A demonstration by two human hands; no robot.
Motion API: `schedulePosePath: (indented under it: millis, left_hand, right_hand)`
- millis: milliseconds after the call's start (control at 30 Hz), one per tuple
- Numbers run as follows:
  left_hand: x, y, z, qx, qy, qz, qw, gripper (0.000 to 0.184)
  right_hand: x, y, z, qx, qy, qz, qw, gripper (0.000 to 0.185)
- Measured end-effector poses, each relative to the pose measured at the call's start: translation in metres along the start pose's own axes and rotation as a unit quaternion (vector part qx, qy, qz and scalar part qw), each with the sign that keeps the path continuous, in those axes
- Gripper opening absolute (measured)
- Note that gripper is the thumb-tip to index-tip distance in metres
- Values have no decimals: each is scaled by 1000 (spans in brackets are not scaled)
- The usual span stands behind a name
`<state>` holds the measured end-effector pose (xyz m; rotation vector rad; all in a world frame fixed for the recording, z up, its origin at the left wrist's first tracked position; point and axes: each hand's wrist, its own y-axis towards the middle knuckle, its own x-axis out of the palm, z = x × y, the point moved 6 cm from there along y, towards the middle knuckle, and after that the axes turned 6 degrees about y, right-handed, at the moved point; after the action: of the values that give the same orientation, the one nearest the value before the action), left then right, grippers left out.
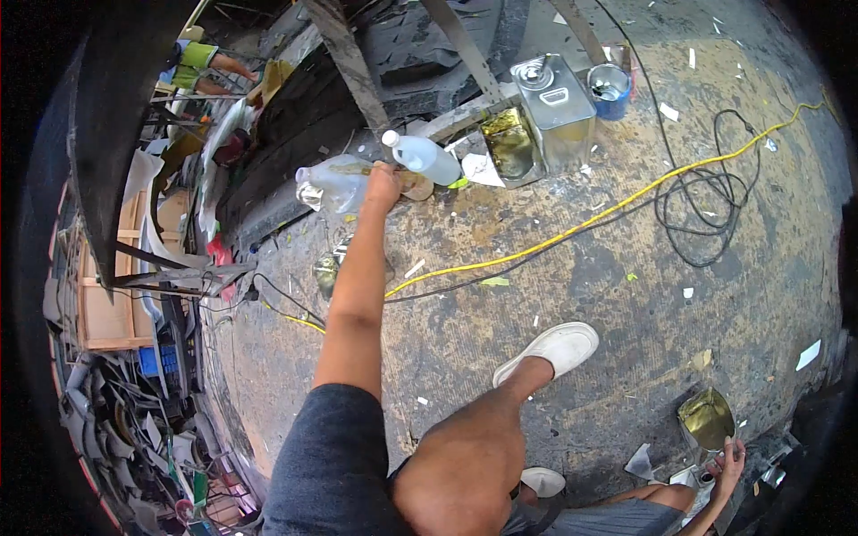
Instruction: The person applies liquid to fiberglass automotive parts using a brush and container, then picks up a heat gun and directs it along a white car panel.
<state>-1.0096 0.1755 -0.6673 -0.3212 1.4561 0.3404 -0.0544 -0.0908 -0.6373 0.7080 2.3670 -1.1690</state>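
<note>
My left hand (382, 188) reaches far forward, its fingers closed on a clear plastic bottle (341, 186) lying on its side. Close beside it is a translucent white plastic bottle (427, 159) with a white cap, tilted over. At the lower right, my right hand (728, 460) pinches the rim of a gold-coloured open tin (708, 420). Its inside is shiny and looks wet, though I cannot make out the contents. A cut-open metal tin (512, 143) with a golden inside stands beyond the white bottle.
A square metal can (558, 107) and a blue pail (609, 93) stand at the back. A yellow cord (572, 232) and a coiled black cable (706, 210) cross the stained floor. Scrap piles (143, 438) lie left. Another person's arm (231, 66) shows upper left.
</note>
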Motion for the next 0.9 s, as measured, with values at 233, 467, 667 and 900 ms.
schedulePosePath:
  millis: [233,467,667,900]
  left_hand:
    - [32,-6,5,-2,61,-31,998,22]
    - [17,-5,-9,20,-41,37,998,18]
    - [42,1,-21,47,17,42,998,17]
    - [39,2,-29,43,-15,49,998,18]
  right_hand:
    - [6,-5,-16,-12,-6,-9,1000,79]
    - [17,-13,-33,-38,-27,-10,999,80]
    - [19,-14,-41,-31,-23,16,999,80]
    - [21,-14,-44,-25,-23,3,999,79]
